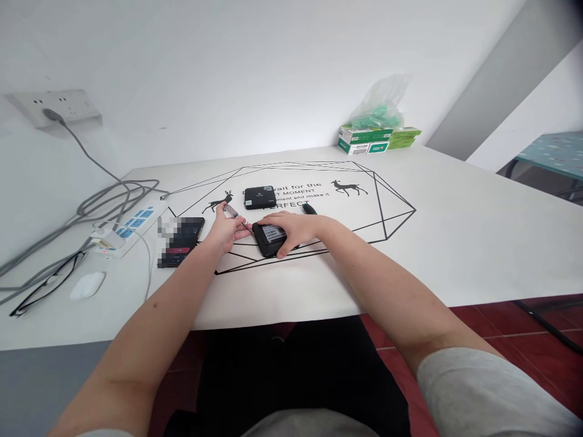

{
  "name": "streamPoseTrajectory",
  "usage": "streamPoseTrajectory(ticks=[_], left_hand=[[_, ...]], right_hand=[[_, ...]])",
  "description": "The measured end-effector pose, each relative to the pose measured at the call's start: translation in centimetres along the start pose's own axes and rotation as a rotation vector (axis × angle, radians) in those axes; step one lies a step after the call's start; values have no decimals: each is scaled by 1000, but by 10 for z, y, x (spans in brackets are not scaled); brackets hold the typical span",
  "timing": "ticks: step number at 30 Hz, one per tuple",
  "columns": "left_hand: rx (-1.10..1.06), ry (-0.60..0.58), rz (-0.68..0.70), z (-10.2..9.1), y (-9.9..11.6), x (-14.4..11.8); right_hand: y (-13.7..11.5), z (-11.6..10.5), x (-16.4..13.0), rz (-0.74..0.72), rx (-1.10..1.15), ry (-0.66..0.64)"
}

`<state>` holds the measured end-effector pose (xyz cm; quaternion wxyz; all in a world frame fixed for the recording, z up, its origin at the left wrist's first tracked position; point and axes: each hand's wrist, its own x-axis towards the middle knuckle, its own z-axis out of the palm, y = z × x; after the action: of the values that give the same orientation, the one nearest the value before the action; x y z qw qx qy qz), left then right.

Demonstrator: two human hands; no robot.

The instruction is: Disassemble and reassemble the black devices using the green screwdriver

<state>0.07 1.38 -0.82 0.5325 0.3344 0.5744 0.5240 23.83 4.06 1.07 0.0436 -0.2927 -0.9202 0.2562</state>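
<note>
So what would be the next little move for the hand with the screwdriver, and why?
Probably to steady the screwdriver upright and press its tip into the black box. The left hand holds the tool slanted, with its tip at the box's left edge, while the right hand pins the box flat on the table. Whether the tip sits in a screw is too small to tell.

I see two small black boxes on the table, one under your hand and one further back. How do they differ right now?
The near black box lies under the right hand, with a white label facing up; the far black box lies untouched, showing a plain dark top with a small mark. The near one sits askew to the table edge; the far one sits nearly square. The left hand points a small screwdriver at the near one only. Both are small, black, round-cornered.
</note>
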Motion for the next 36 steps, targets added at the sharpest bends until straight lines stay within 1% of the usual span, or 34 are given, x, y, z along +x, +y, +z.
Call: streamPoseTrajectory(ticks=[2, 6, 10, 12, 14, 15, 18, 19, 21, 24, 26, 27, 29, 30, 31, 32, 33, 34, 35, 36], left_hand=[[-6, -2, -10, 0, -1, -1], [7, -33, -34, -2, -5, -1], [7, -50, -24, -2, -8, -1], [54, -39, -8, -2, -6, -1], [198, 13, 58, -3, -2, -1], [311, 57, 120, -5, 0, -1], [714, 209, 370, -13, 3, 2], [810, 243, 420, -16, 2, 3], [925, 259, 445, -21, -1, 7], [1101, 205, 437, -25, -6, 12], [1238, 191, 439, -26, -7, 14], [1286, 204, 449, -25, -7, 15], [1314, 219, 507, -25, -4, 13], [1299, 171, 558, -25, -3, 12], [1267, 72, 610, -24, -1, 9], [1220, -69, 653, -24, 0, 6], [1160, -258, 667, -24, 1, 2], [1092, -408, 635, -23, 2, -2], [1040, -493, 577, -23, 2, -6], [1004, -537, 515, -22, 2, -10]], right_hand=[[0, 0, 0, -2, 2, 1], [-1, 0, -1, 41, 6, -5], [1, 0, 0, 41, 10, -3], [2, 0, 0, 35, 13, 3], [2, 0, 0, 43, 15, -2], [2, 0, -1, 54, 16, -10], [2, -1, -2, 99, 17, -17], [3, 0, -3, 114, 12, -7], [4, 0, -3, 156, -10, 17], [6, 1, -2, 208, -53, 42], [5, 3, 1, 183, -68, 84], [3, 5, 2, 155, -71, 111], [-1, 10, 6, 96, -65, 153], [-3, 12, 7, 76, -60, 166], [-5, 14, 9, 63, -55, 174], [-7, 16, 10, 53, -50, 180], [-8, 17, 11, 45, -43, 186], [-9, 18, 11, 39, -35, 193], [-10, 18, 12, 35, -26, 199], [-10, 18, 12, 31, -16, 204]])
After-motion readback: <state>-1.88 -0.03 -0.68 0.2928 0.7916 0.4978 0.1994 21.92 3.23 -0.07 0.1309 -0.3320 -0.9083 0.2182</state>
